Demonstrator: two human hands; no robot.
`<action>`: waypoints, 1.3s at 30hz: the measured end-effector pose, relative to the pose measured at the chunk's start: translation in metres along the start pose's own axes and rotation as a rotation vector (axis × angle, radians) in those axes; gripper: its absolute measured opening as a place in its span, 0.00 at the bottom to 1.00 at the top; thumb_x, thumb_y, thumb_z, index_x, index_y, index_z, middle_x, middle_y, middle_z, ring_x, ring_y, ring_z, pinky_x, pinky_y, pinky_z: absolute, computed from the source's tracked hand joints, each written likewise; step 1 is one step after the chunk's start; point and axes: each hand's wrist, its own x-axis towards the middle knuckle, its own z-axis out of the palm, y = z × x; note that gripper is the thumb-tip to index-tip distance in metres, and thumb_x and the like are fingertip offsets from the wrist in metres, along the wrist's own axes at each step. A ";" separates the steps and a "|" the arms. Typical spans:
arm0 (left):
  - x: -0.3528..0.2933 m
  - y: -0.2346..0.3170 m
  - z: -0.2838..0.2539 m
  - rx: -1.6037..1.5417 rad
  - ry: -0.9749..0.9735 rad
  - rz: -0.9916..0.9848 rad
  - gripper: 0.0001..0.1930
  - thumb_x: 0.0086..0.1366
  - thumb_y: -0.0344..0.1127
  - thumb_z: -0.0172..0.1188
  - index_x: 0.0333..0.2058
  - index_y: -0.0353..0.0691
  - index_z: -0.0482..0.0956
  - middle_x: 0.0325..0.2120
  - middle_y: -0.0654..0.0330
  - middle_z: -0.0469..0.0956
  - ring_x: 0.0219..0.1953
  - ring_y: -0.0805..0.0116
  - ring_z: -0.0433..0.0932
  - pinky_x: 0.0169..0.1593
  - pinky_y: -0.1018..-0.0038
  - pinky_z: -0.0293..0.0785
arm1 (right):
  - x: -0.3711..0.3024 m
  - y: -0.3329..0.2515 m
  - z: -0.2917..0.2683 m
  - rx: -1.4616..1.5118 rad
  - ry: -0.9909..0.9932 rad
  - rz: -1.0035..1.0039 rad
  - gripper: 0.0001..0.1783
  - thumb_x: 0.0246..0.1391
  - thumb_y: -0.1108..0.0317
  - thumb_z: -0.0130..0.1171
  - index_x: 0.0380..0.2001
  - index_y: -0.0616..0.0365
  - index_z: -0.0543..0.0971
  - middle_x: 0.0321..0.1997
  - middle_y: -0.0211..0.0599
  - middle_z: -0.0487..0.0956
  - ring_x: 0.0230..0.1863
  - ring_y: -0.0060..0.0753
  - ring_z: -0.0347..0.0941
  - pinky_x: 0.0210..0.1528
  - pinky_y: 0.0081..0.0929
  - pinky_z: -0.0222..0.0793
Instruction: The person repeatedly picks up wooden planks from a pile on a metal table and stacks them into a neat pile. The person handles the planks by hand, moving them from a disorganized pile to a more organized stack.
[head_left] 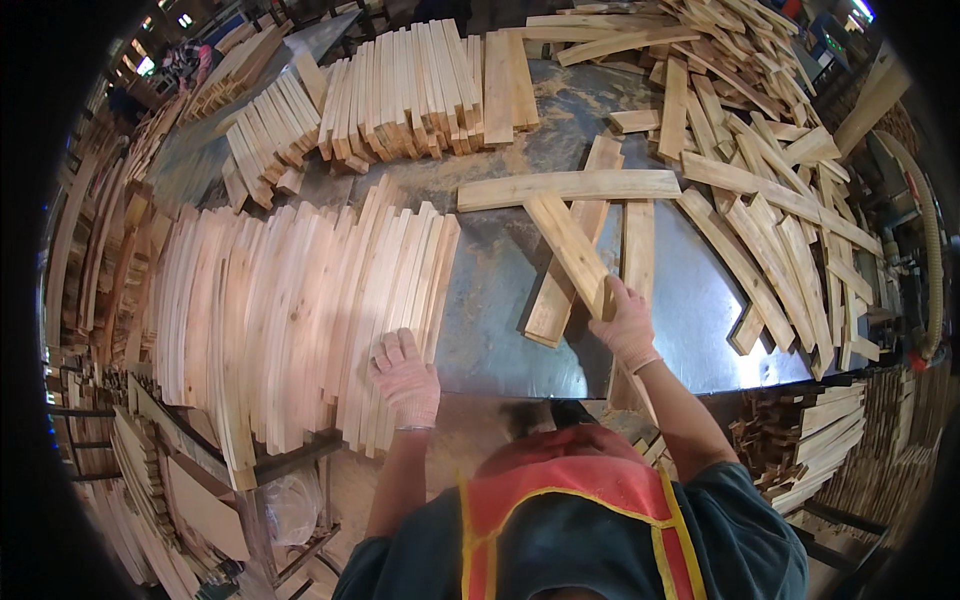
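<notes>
My right hand (628, 325), in a light work glove, is closed on the near end of a short wooden board (566, 243) that slants away to the left. The far end of that board lies by a crosswise board (590, 186). Beneath and beside it are a slanting board (556, 296) and a lengthwise board (638, 245). My left hand (405, 382), also gloved, lies with fingers stretched out on the right part of a long row of narrow boards (290, 310) standing side by side. It grips none of them.
The metal table (480, 330) carries a loose heap of boards (770, 215) at the right and back. Neat rows of boards (410, 90) stand at the far side. Stacked boards (815, 440) sit below the table's right edge. A hose (930, 240) hangs at the far right.
</notes>
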 end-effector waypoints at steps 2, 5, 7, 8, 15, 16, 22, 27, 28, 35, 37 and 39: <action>0.006 0.010 0.005 0.003 0.033 0.063 0.42 0.64 0.55 0.64 0.71 0.41 0.65 0.66 0.50 0.68 0.72 0.50 0.60 0.72 0.51 0.58 | 0.029 0.002 -0.018 0.098 0.117 -0.198 0.45 0.45 0.56 0.73 0.68 0.47 0.70 0.57 0.51 0.80 0.61 0.60 0.73 0.65 0.50 0.70; 0.012 0.058 0.002 -0.162 -0.048 0.179 0.47 0.63 0.59 0.67 0.74 0.44 0.62 0.74 0.51 0.61 0.75 0.49 0.57 0.76 0.50 0.52 | 0.118 -0.035 -0.052 -0.001 0.167 -0.353 0.39 0.46 0.59 0.71 0.64 0.47 0.73 0.57 0.48 0.81 0.59 0.62 0.74 0.62 0.50 0.71; 0.019 0.106 -0.011 -0.320 -0.201 0.278 0.49 0.62 0.63 0.65 0.75 0.43 0.60 0.74 0.49 0.61 0.76 0.44 0.56 0.74 0.47 0.54 | 0.180 -0.059 -0.067 -0.158 0.107 -0.366 0.40 0.47 0.59 0.70 0.66 0.46 0.71 0.61 0.44 0.79 0.63 0.59 0.72 0.64 0.49 0.69; 0.025 0.133 -0.023 -0.384 -0.314 0.252 0.50 0.61 0.64 0.66 0.75 0.43 0.60 0.74 0.47 0.60 0.76 0.43 0.57 0.74 0.46 0.54 | 0.207 -0.067 -0.065 -0.240 0.047 -0.365 0.43 0.47 0.59 0.70 0.68 0.44 0.69 0.63 0.42 0.79 0.66 0.57 0.71 0.66 0.48 0.68; 0.051 0.213 -0.022 -0.319 -0.447 0.271 0.50 0.59 0.61 0.69 0.75 0.49 0.60 0.64 0.47 0.69 0.66 0.43 0.69 0.66 0.45 0.65 | 0.280 -0.075 -0.033 -0.490 -0.245 -0.339 0.54 0.42 0.58 0.74 0.74 0.43 0.62 0.68 0.44 0.78 0.69 0.55 0.72 0.70 0.46 0.66; 0.054 0.212 -0.015 -0.311 -0.459 0.247 0.50 0.58 0.58 0.70 0.75 0.49 0.60 0.62 0.48 0.70 0.64 0.45 0.71 0.65 0.46 0.66 | 0.283 -0.071 -0.036 -0.408 -0.270 -0.347 0.54 0.41 0.57 0.75 0.74 0.45 0.63 0.66 0.47 0.79 0.67 0.57 0.74 0.68 0.46 0.68; 0.048 0.123 -0.023 -0.494 -0.510 0.128 0.49 0.56 0.44 0.73 0.75 0.47 0.61 0.58 0.47 0.74 0.56 0.53 0.77 0.58 0.56 0.74 | 0.244 -0.032 -0.099 0.214 -0.226 -0.281 0.52 0.45 0.55 0.78 0.73 0.55 0.66 0.56 0.51 0.84 0.55 0.50 0.81 0.58 0.37 0.77; -0.027 0.062 -0.021 -1.640 -0.845 -0.319 0.51 0.51 0.38 0.77 0.73 0.38 0.61 0.47 0.52 0.76 0.43 0.58 0.79 0.47 0.65 0.80 | 0.164 0.019 -0.015 1.127 -0.347 -0.013 0.47 0.58 0.56 0.76 0.75 0.60 0.65 0.55 0.39 0.83 0.53 0.32 0.79 0.56 0.30 0.78; -0.043 0.049 -0.015 -1.765 -0.971 -0.331 0.51 0.52 0.37 0.77 0.73 0.38 0.61 0.47 0.54 0.77 0.42 0.60 0.80 0.46 0.68 0.80 | 0.130 -0.004 -0.004 1.309 -0.306 0.165 0.43 0.57 0.56 0.76 0.70 0.63 0.70 0.54 0.38 0.82 0.51 0.32 0.78 0.58 0.33 0.76; -0.077 0.005 -0.012 -1.768 -1.107 -0.213 0.50 0.55 0.41 0.77 0.73 0.39 0.61 0.48 0.53 0.81 0.41 0.63 0.83 0.45 0.75 0.81 | -0.012 -0.090 0.100 1.536 -0.279 0.263 0.36 0.63 0.55 0.70 0.68 0.60 0.70 0.58 0.38 0.81 0.57 0.32 0.76 0.62 0.33 0.72; -0.065 0.007 -0.016 -1.350 -0.905 -0.084 0.52 0.54 0.46 0.77 0.74 0.39 0.60 0.52 0.49 0.79 0.46 0.57 0.83 0.47 0.69 0.81 | -0.025 -0.098 0.130 1.504 -0.271 0.275 0.38 0.66 0.51 0.68 0.70 0.57 0.67 0.59 0.39 0.81 0.58 0.34 0.76 0.63 0.33 0.71; -0.037 0.039 -0.046 -0.801 -0.580 0.025 0.55 0.54 0.51 0.76 0.75 0.39 0.57 0.59 0.43 0.76 0.54 0.49 0.82 0.53 0.60 0.80 | -0.028 -0.102 0.139 1.257 -0.288 0.225 0.39 0.66 0.45 0.65 0.71 0.56 0.66 0.58 0.46 0.81 0.59 0.42 0.76 0.62 0.36 0.70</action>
